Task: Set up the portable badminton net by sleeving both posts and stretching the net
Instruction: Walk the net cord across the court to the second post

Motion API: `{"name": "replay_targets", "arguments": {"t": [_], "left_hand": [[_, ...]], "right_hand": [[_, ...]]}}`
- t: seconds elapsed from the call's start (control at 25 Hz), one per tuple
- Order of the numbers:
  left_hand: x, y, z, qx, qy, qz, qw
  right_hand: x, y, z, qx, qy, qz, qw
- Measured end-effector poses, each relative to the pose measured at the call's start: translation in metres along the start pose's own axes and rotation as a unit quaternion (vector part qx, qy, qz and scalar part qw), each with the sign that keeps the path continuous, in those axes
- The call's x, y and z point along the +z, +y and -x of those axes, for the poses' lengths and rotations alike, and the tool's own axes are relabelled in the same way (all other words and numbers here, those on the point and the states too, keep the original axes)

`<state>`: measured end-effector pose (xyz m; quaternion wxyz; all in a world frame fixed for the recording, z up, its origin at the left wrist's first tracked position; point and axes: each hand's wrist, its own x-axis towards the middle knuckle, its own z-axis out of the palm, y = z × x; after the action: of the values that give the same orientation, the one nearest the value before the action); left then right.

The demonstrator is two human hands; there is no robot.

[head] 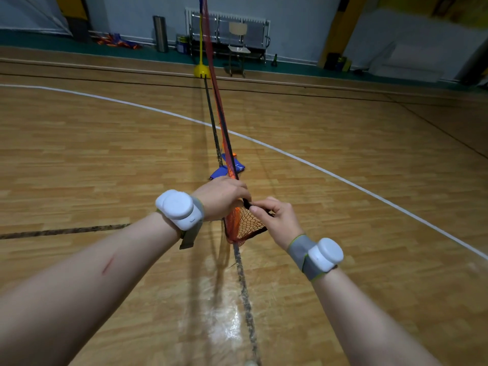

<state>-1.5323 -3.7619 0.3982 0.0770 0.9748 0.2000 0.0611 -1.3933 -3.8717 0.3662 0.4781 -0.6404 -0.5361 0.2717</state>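
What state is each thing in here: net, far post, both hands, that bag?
far post: upright in its yellow base.
net: stretched from the far post, near end held off the floor.
left hand: grips the net's near end.
right hand: pinches the net's black edge.
blue bag: lying on the floor.

Sports hall, wooden plank floor [105, 159] with white curved line [290, 154] and dark straight lines [66, 229]. Green strip [39, 42] along foot of pale wall [290, 11]. By far wall: metal bench [224, 25], chair [239, 49] in front, grey cylindrical bin [160, 33]. Yellow pillar [335, 30] at right. Bright glare [227, 331] on near floor
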Motion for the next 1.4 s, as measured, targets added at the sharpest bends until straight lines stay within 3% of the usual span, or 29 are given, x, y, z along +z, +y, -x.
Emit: {"name": "replay_targets", "arguments": {"t": [0.12,0.28,0.48,0.72,1.0,1.24,1.4], "left_hand": [[-0.007,0.001,0.006,-0.011,0.006,0.011,1.0],[-0.023,0.005,0.015,-0.01,0.071,0.006,0.997],[-0.043,0.004,0.033,0.012,0.13,0.023,0.991],[-0.056,-0.008,0.05,-0.01,0.154,0.04,0.987],[-0.059,-0.011,0.068,-0.028,0.152,0.031,0.987],[-0.057,-0.03,0.08,-0.08,0.147,0.041,0.985],[-0.048,-0.046,0.084,-0.133,0.103,0.051,0.984]], "right_hand": [[0.001,0.002,0.002,-0.009,0.025,0.028,0.999],[0.014,0.008,0.002,0.028,0.016,0.082,0.996],[0.027,-0.001,-0.004,0.046,0.028,-0.044,0.998],[0.044,-0.001,0.0,0.06,0.027,-0.078,0.995],[0.051,0.014,0.01,0.085,0.021,0.032,0.996],[0.049,0.008,0.03,0.077,0.019,-0.079,0.994],[0.042,-0.016,0.034,0.03,0.007,-0.1,0.995]]}}
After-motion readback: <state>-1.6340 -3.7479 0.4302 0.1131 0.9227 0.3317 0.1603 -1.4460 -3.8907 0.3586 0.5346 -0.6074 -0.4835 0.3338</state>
